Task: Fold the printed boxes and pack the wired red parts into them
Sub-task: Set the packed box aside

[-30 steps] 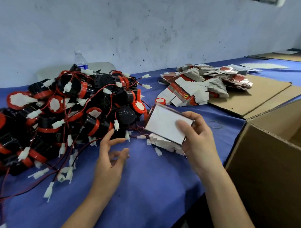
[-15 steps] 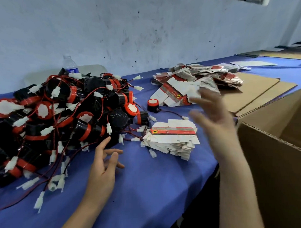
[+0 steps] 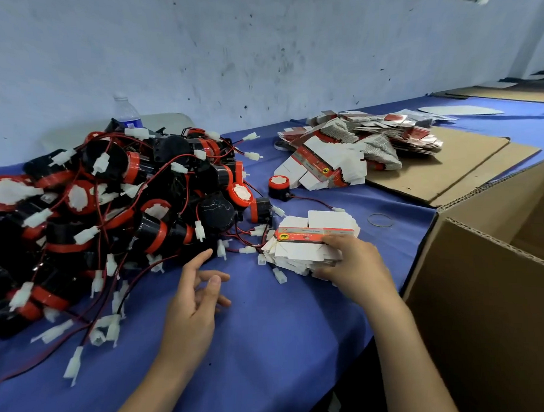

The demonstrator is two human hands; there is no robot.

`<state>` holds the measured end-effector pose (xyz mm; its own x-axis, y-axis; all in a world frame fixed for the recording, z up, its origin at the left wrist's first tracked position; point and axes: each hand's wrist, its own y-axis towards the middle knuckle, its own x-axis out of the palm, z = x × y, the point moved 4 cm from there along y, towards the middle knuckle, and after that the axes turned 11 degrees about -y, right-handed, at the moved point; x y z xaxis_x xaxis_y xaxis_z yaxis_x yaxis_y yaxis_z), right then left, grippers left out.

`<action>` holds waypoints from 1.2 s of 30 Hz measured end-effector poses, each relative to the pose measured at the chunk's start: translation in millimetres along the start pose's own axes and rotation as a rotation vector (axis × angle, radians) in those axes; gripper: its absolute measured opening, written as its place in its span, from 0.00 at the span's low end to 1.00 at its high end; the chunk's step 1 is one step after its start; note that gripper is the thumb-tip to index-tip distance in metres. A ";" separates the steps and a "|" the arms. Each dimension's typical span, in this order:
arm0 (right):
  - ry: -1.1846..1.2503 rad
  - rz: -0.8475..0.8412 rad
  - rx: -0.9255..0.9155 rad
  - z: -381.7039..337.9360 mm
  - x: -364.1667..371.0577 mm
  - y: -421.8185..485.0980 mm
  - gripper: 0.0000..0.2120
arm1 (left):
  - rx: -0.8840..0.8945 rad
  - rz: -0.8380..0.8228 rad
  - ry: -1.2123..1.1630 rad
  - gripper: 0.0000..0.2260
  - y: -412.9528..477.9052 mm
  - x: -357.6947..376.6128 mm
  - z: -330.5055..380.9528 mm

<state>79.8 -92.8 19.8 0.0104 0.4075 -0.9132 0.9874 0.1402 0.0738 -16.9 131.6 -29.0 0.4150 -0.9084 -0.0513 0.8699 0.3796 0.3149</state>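
A table covered in blue cloth (image 3: 269, 344) carries a tangled heap of round black-and-red wired parts (image 3: 126, 211) on its left, with a single red-topped part (image 3: 277, 187) standing just beside the heap. Near the front lies a small stack of flat white-and-red printed box blanks (image 3: 306, 251), with a thin rubber band (image 3: 380, 220) close by. Farther back, a larger heap of blanks (image 3: 355, 150) spills across flat brown cardboard sheets (image 3: 448, 169)

I count one heap of wired red parts (image 3: 116, 211), too tangled for me to number piece by piece. One lone red part (image 3: 277, 187) stands just right of the heap. Also right of the heap are two lots of flat printed boxes: one near stack (image 3: 297, 254) and one far pile (image 3: 355, 147). Behind the heap I see one water bottle (image 3: 127, 113). Well right of the heap I count one rubber band (image 3: 379, 219), two cardboard sheets (image 3: 442, 166) and one open carton (image 3: 483, 291).
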 end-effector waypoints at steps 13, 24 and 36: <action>0.023 0.279 -0.014 7.3 -3.6 -4.4 0.08 | -0.019 -0.012 -0.001 0.15 0.0 0.9 2.7; 0.636 1.090 -0.138 20.7 -48.1 -30.4 0.07 | -0.013 -0.009 0.018 0.16 0.4 1.5 3.5; 0.592 0.062 -0.752 -74.2 39.2 -51.0 0.07 | -0.353 -0.021 -0.818 0.28 -3.3 -0.8 17.4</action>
<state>18.1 -17.1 10.0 -0.2259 0.7948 -0.5633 0.6255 0.5616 0.5415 -24.8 128.1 -13.5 0.1959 -0.7054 0.6812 0.9626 0.2711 0.0038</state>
